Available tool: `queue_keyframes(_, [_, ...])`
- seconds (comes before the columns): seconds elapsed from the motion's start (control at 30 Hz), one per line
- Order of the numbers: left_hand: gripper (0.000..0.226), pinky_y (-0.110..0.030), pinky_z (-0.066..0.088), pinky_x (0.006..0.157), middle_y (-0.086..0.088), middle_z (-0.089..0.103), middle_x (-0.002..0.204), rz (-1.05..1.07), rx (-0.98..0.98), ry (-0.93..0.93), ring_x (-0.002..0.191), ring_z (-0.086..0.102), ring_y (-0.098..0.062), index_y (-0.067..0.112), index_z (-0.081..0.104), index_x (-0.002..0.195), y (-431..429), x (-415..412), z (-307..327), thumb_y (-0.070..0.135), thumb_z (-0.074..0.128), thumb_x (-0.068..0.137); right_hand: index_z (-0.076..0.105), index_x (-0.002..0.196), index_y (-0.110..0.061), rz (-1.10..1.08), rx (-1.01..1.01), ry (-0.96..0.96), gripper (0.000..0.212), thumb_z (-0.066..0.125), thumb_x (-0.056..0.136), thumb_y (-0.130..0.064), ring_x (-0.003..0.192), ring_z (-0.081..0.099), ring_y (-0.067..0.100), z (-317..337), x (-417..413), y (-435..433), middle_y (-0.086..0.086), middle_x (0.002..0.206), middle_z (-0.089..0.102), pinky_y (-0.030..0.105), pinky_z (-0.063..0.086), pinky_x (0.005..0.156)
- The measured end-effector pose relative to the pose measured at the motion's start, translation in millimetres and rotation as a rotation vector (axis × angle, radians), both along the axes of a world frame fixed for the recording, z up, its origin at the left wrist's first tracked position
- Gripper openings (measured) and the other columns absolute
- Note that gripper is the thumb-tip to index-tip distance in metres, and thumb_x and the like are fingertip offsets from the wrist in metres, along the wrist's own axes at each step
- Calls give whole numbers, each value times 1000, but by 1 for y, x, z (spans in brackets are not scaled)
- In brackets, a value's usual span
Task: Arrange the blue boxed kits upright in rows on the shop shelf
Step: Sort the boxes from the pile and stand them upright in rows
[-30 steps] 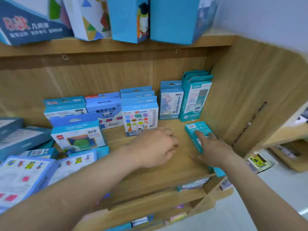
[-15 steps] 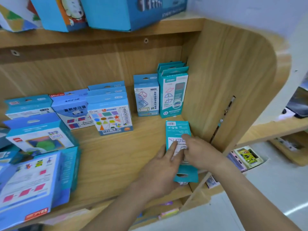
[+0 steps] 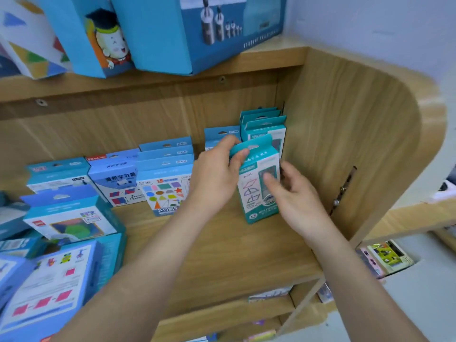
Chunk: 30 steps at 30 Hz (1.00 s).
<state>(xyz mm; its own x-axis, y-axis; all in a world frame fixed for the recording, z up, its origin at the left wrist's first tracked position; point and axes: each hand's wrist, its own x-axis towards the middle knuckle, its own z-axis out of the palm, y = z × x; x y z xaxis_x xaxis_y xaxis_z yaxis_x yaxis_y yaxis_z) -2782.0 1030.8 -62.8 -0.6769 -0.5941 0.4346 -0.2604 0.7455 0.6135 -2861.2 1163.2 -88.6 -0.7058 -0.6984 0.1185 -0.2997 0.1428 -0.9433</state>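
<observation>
Task judged part done. Nearest, at the left front of the shelf board (image 3: 222, 255), a heap of blue boxed kits (image 3: 49, 280) lies flat or leaning, not yet stood up; this appears to be the main work outstanding. At mid-shelf both hands are on one teal boxed kit (image 3: 257, 191), held upright close to the right side panel (image 3: 345, 144). Whether its base rests on the board cannot be told. The left hand (image 3: 214, 178) has fingers and thumb pinched on the hanger tab at the top. The right hand (image 3: 298, 201) has its thumb on the front face and fingers curled round the right edge. Directly behind stands a row of matching teal kits (image 3: 265, 124), which this one seems meant to join. Further left along the back, blue kits (image 3: 165, 178) stand upright in short files. All boxes are closed; contents unseen. The upper shelf (image 3: 271, 58) carries larger blue boxes (image 3: 172, 28).
</observation>
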Motion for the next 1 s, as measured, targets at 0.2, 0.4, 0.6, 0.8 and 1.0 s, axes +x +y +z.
queue_keyframes(0.2, [22,-33,45,66,-6,69,97,70,-106,-68,86,63,-27,20,54,109,-5,-44,10,37,49,96,10,149,-18,-243,155,287,89,66,82,-31,135,36,22,-22,0,-23,5,148,35,44,38,107])
queue_keyframes(0.4, [19,-21,40,66,5,58,88,-16,-119,96,81,53,-6,17,56,110,-19,-60,6,22,57,93,9,151,-14,-290,260,703,84,63,86,-23,145,12,28,-11,3,-29,12,157,13,31,13,115])
queue_keyframes(0.6, [38,-27,54,77,7,59,104,-23,241,205,84,62,-4,23,47,125,-11,-39,-27,14,59,89,4,152,-17,-200,420,772,77,52,93,-29,147,-7,23,7,-19,-46,6,160,2,33,12,116])
queue_keyframes(0.8, [63,-34,47,83,-10,60,126,-49,250,-134,112,58,-31,13,28,146,5,-41,-57,11,56,89,3,152,-19,-176,436,755,71,44,95,-30,147,-3,23,21,-25,-52,6,160,2,34,15,117])
queue_keyframes(1.0, [69,-37,40,66,-16,66,103,100,-12,-325,93,63,-39,9,18,145,13,-48,-59,5,52,86,16,151,-18,-171,445,759,69,50,92,-26,145,10,25,27,-35,-57,9,157,10,36,27,112])
